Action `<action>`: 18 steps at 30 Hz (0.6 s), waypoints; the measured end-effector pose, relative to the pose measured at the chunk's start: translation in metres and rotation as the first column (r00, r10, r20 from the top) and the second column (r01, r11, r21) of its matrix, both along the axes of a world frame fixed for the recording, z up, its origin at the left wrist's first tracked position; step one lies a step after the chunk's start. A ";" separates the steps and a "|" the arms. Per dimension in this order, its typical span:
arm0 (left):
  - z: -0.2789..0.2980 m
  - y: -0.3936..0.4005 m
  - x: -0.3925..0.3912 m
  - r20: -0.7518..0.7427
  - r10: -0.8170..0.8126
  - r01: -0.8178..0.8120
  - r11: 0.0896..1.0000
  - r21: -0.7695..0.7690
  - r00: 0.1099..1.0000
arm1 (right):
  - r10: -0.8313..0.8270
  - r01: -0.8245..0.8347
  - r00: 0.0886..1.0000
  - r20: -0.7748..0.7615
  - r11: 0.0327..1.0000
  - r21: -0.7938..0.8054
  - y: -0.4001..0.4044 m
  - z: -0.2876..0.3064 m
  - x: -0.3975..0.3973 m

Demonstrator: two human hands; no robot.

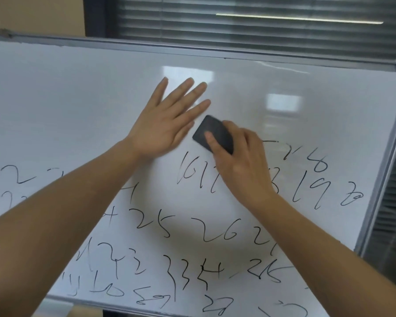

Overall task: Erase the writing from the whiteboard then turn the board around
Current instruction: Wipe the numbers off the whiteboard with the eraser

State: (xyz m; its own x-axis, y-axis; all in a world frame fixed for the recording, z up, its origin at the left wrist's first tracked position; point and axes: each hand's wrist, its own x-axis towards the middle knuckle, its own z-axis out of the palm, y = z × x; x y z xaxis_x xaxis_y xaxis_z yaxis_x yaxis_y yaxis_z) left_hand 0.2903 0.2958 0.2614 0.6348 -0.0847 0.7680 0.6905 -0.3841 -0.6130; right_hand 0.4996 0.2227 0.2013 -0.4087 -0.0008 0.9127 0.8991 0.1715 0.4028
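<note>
Whiteboard (284, 92), upper area wiped, numerals (206, 229) remaining below. Left hand (167, 120) is spread flat, seemingly to steady it; black eraser (212, 132) is gripped by right hand (242, 161).

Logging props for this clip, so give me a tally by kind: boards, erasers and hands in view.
Whiteboards: 1, the whiteboard
Erasers: 1, the black eraser, held by the right hand
Hands: 2, the left hand flat on the board, and the right hand
Total: 4
</note>
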 end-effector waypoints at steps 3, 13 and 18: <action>0.001 0.000 0.000 -0.008 0.005 -0.005 1.000 0.003 1.000 | 0.030 -0.030 0.990 -0.134 1.000 0.006 -0.007 0.007 -0.001; -0.002 0.005 0.005 0.017 -0.048 0.048 0.999 0.009 0.999 | -0.045 0.029 0.986 -0.161 0.994 -0.102 -0.027 0.003 0.044; -0.003 0.007 0.004 0.028 -0.043 0.043 0.999 0.020 0.999 | -0.064 0.037 0.968 -0.244 0.993 -0.114 -0.034 -0.012 0.046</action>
